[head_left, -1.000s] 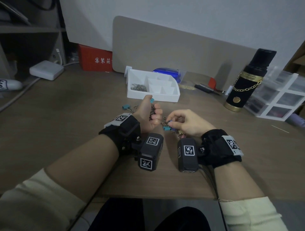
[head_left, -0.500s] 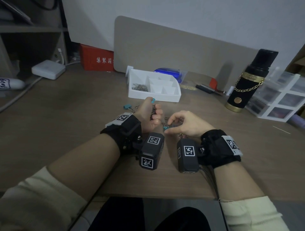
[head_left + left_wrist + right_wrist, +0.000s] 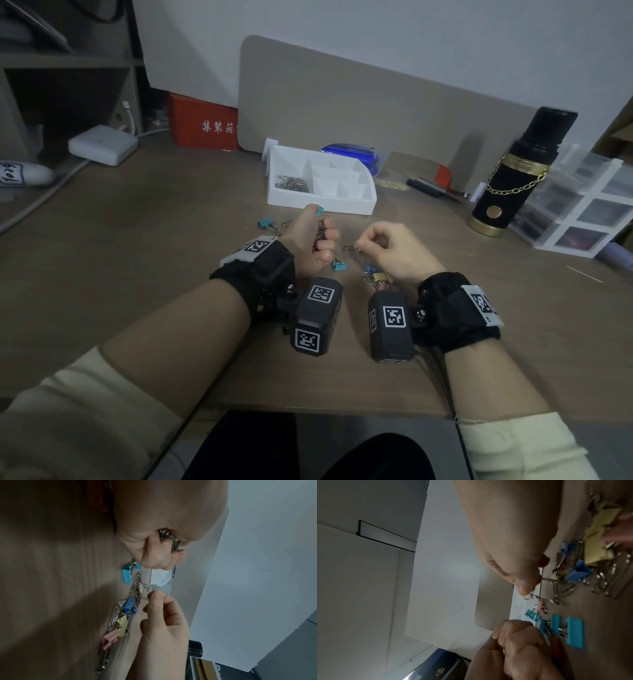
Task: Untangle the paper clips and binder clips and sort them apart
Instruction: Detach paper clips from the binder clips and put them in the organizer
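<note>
My left hand [image 3: 323,236] is curled round a bunch of silver paper clips [image 3: 169,539], thumb up. A small teal binder clip [image 3: 320,210] shows just past that thumb. My right hand [image 3: 359,245] pinches one paper clip [image 3: 532,596] between thumb and forefinger, lifted off the tangle [image 3: 371,274] of paper clips and blue [image 3: 129,605], yellow [image 3: 122,623] and pink [image 3: 108,641] binder clips lying under its palm. One teal binder clip [image 3: 339,265] lies on the table between my hands, another [image 3: 265,224] to the left of my left hand.
A white compartment tray [image 3: 356,205] stands behind my hands, with paper clips [image 3: 293,183] in its left compartment. A black flask [image 3: 513,178] and clear drawers [image 3: 589,205] stand at the right. A red box [image 3: 205,126] and white adapter [image 3: 102,144] sit back left.
My right hand has left the teal binder clip, which now lies on the table between my hands, and it pinches a paper clip instead. My left hand has hardly moved.
</note>
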A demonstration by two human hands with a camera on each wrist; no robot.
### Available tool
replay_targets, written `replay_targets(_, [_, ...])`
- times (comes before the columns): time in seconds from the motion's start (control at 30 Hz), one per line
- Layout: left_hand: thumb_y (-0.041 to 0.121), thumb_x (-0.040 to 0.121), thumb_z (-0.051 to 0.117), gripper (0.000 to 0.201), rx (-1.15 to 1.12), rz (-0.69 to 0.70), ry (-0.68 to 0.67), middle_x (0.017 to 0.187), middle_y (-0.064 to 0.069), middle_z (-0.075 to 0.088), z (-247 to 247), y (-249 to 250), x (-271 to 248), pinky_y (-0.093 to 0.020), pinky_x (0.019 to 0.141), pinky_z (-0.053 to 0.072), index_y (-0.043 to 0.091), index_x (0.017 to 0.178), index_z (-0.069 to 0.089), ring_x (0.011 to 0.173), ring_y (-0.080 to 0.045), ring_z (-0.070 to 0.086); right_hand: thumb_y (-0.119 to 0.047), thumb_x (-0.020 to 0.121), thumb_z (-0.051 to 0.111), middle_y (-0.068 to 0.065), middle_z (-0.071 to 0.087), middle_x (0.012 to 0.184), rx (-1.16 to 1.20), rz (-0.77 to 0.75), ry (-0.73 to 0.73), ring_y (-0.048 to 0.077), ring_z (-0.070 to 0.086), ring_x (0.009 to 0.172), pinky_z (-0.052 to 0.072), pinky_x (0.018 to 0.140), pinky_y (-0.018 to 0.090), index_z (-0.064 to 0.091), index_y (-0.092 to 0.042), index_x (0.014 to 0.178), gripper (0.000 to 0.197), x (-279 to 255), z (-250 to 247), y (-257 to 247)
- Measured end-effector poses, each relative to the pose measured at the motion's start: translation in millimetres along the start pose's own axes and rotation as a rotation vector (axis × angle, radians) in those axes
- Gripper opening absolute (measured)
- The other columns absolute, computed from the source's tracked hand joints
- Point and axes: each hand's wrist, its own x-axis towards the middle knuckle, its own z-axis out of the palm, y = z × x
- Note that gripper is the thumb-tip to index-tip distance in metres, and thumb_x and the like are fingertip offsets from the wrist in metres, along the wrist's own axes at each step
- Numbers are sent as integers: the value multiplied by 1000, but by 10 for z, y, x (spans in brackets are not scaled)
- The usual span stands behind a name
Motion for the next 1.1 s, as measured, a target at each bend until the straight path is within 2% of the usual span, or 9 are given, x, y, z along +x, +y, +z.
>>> replay_targets(0.07, [34, 99, 28, 35, 13, 4, 7, 42, 7, 37, 5, 0, 7, -12, 25, 13, 21, 68, 40, 27, -5, 22, -19, 92, 59, 0, 66, 78, -3, -35, 63, 15, 60, 75, 47, 72, 28, 62, -13, 79, 15, 12, -12, -9])
replay_targets(0.2, [23, 96, 31, 28, 36, -22, 1, 43, 6, 43, 19, 0, -1, -14, 23, 13, 20, 70, 41, 26, -3, 23, -16, 93, 56, -6, 64, 72, 108, -65, 139, 5, 58, 67, 48, 70, 26, 62, -9, 83, 13, -11, -35, -73])
replay_targets(0.47, [40, 99, 33, 42, 174, -178, -91, 52, 4, 45, 82, -30, -79, -14, 23, 13, 13, 71, 48, 26, -3, 25, -9, 92, 56, -1, 64, 76, 307, -221, 234, 29, 59, 75, 47, 67, 40, 61, -8, 84, 9, -94, -58, -265])
replay_targets(0.63, [46, 97, 30, 47, 221, -174, -168, 55, 0, 47, 120, -47, -98, -10, 29, 11, 13, 71, 51, 30, -4, 26, -4, 91, 59, 9, 61, 79, 419, -250, 85, 11, 58, 51, 49, 50, 22, 60, -5, 91, 1, -123, -35, -298])
replay_targets(0.73, [41, 97, 32, 43, 226, -153, -167, 55, -1, 46, 128, -46, -100, -9, 31, 12, 16, 67, 50, 31, -4, 27, -6, 91, 60, 13, 61, 83, 372, -257, 6, 9, 58, 55, 49, 54, 19, 66, -4, 94, 7, -113, -27, -266])
replay_targets(0.8, [35, 97, 35, 38, 222, -104, -133, 54, 2, 44, 127, -48, -97, -10, 29, 12, 16, 66, 48, 32, -3, 25, -6, 91, 60, 7, 63, 78, 336, -258, 54, 6, 60, 59, 47, 58, 16, 67, -6, 95, 8, -102, -33, -245])
replay_targets(0.9, [25, 97, 37, 32, 182, -23, -58, 50, 6, 39, 99, -41, -72, -13, 26, 12, 17, 66, 42, 31, -2, 22, -9, 90, 61, -7, 63, 81, 231, -164, 168, 4, 55, 71, 46, 66, 15, 67, -15, 92, 9, -40, -52, -124])
replay_targets(1.0, [25, 98, 35, 31, 105, 7, -7, 43, 8, 34, 53, -23, -33, -14, 25, 13, 20, 69, 39, 28, -2, 21, -18, 87, 65, -11, 61, 79, 31, 1, 136, 3, 53, 74, 42, 74, 23, 68, -16, 86, 4, 15, -47, 27])
replay_targets(1.1, [26, 98, 34, 29, 84, 9, 33, 40, 10, 30, 37, -11, -24, -13, 25, 12, 22, 69, 38, 27, -3, 22, -29, 82, 72, -4, 65, 77, -14, 103, 47, 5, 55, 69, 40, 62, 17, 69, -13, 82, 16, 34, -14, 75])
